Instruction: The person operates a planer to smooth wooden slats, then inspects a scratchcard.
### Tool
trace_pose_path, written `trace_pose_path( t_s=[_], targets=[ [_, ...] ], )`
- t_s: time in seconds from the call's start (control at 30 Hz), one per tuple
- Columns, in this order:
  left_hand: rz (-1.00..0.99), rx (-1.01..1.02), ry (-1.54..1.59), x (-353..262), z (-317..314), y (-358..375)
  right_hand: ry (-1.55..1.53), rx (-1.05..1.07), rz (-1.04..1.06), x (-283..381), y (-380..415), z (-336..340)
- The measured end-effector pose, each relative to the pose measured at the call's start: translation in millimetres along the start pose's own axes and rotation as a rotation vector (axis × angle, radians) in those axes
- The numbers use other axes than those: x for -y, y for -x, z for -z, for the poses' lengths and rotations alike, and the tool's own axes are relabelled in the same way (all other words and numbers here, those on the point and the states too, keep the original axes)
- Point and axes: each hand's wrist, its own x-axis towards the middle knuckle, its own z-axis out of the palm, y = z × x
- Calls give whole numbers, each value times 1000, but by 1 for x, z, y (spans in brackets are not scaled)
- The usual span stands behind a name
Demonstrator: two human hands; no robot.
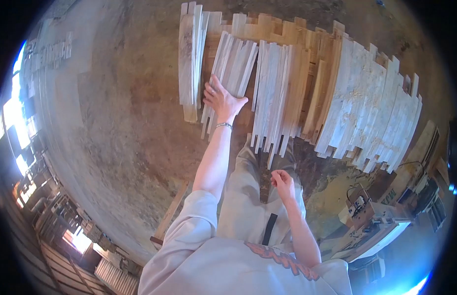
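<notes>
My left hand rests flat on a bundle of pale wooden slats in a long row of slats laid side by side on the floor. Its fingers spread over the slats' lower part, and a bracelet circles the wrist. Hanging free near my leg, my right hand holds nothing, its fingers loosely curled. Left of the touched bundle lies a thicker stack of boards. More slats and wider pale boards continue to the right.
The bare concrete floor stretches to the left. A single plank lies by my left side. A machine with cables stands at lower right. Shelving and bright windows sit at far left.
</notes>
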Motion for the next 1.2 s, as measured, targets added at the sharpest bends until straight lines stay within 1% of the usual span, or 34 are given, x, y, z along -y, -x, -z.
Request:
trace_pose_path(
  t_s=[0.13, 0.2, 0.27, 0.33, 0.37, 0.4, 0.47, 0.5, 0.53, 0.57, 0.6, 0.63, 0.7, 0.73, 0.77, 0.8, 0.87, 0.9, 0.97, 1.03, 1.07, 1.1, 1.17, 1.2],
  targets=[
    [42, 30, -12, -8, 7, -1, -86, -37, 26, 0, 5, -18],
    [31, 51, 29, 3, 7, 12, -119, -66, 19, -2, 12, -25],
    [124, 197, 78, 2, 39, 32, -164, -76, 47, -5, 20, -31],
    [172, 319, 255, 21, 64, 55, -155, -69, 79, -6, 26, -35],
    [142, 357, 371, 40, 67, 68, -121, -67, 93, -9, 30, -34],
    [74, 349, 399, 52, 74, 81, -91, -72, 104, -8, 34, -30],
    [-18, 300, 478, 44, 115, 92, -86, -100, 186, -4, 46, -19],
    [-123, 212, 410, 50, 120, 86, -95, -135, 221, -5, 54, -12],
    [-156, 213, 622, 53, 125, 80, -109, -142, 253, -6, 62, -2],
    [-158, 202, 606, 40, 150, 84, -117, -143, 281, -8, 69, 10],
    [-146, 242, 657, 13, 185, 98, -125, -139, 316, -12, 78, 22],
    [-191, 268, 744, 13, 193, 97, -142, -120, 332, -15, 89, 33],
    [-385, 266, 733, -3, 218, 114, -177, -72, 386, -20, 107, 60],
    [-452, 283, 677, -25, 241, 139, -196, 64, 320, -22, 115, 76],
    [-519, 305, 626, -49, 264, 175, -201, 119, 421, -21, 124, 88],
    [-608, 335, 643, -68, 274, 206, -204, 160, 522, -18, 136, 100],
    [-785, 437, 667, -95, 281, 265, -253, 256, 692, -15, 166, 119],
    [-910, 446, 592, -109, 277, 290, -290, 317, 771, -6, 181, 130],
    [-1006, 658, 723, -164, 270, 391, -443, 267, 888, 4, 236, 152],
    [-1319, 535, 479, -193, 236, 443, -851, 129, 1034, 4, 271, 173],
    [-1407, 558, 361, -211, 223, 475, -1019, 160, 941, -2, 281, 193],
    [-1502, 376, 174, -226, 214, 509, -1138, 31, 941, -12, 313, 220],
    [-1611, 431, 106, -256, 211, 575, -1222, 5, 1107, -49, 338, 265],
    [-1697, 418, 99, -269, 206, 600, -1240, -56, 1159, -64, 351, 283]
  ],
)
